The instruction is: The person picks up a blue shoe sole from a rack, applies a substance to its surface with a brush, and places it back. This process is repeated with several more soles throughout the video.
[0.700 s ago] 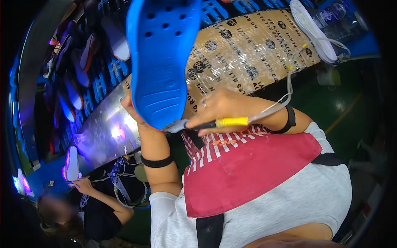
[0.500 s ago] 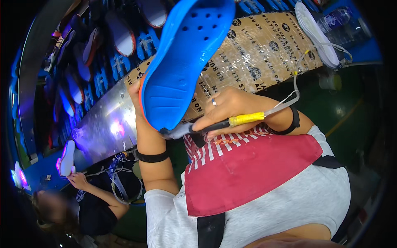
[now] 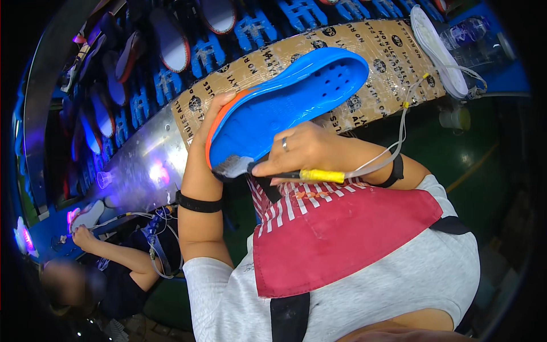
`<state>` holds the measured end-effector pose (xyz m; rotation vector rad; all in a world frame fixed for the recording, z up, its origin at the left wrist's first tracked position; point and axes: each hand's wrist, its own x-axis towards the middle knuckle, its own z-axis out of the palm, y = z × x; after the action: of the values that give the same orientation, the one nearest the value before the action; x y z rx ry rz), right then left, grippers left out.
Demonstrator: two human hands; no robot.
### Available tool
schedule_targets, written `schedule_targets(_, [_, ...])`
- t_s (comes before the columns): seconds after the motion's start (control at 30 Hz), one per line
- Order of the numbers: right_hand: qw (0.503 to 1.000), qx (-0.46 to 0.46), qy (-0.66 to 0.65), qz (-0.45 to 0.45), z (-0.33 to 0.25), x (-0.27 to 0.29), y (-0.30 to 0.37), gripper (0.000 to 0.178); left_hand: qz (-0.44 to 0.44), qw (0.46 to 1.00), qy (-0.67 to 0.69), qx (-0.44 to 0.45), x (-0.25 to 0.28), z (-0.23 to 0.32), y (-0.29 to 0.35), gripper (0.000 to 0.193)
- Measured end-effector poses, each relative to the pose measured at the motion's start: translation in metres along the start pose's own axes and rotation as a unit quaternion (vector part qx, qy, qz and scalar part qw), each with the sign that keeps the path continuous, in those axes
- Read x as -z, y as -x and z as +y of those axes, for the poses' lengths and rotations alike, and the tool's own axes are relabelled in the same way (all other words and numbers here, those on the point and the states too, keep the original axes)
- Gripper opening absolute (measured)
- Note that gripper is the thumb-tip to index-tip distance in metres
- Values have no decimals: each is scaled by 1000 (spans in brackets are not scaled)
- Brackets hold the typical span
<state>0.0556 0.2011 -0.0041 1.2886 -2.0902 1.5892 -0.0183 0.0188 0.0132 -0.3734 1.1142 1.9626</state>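
Observation:
A blue shoe sole point(image 3: 273, 108) with an orange edge is held up over the cardboard, its hollow side facing me and small round holes at its far right end. My left hand point(image 3: 215, 111) grips it by the orange left side, the fingers partly hidden behind it. In my right hand point(image 3: 305, 151) is a brush point(image 3: 235, 165) with a yellow-wrapped handle and a pale tube running off to the right. The brush's bristles lie against the sole's near end. The blue inside looks wet and shiny.
Cardboard point(image 3: 393, 62) covers the curved bench. Beyond it run blue racks point(image 3: 253, 31) with several soles. At the right rest a white sole point(image 3: 436, 51) and a plastic bottle point(image 3: 464, 33). A co-worker's hand point(image 3: 84, 236) holds a pale sole at lower left.
The blue sole has swung down and tilted toward the right. My right hand and the brush have shifted slightly left, the bristles now on the sole's near end. The co-worker's hand has moved left.

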Motion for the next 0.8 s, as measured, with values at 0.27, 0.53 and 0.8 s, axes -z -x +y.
schedule_targets(0.27, [999, 21, -7, -32, -3, 12, -6, 26, 63, 995, 60, -40, -2, -5, 20, 43])
schedule_targets(0.53, [989, -40, -14, -140, 2, 16, 4, 27, 75, 997, 14, -9, 9, 7, 29, 42])
schedule_targets(0.8, [990, -2, 65, -125, 8, 7, 13, 27, 151, 988, -5, -22, 24, 9, 44, 47])
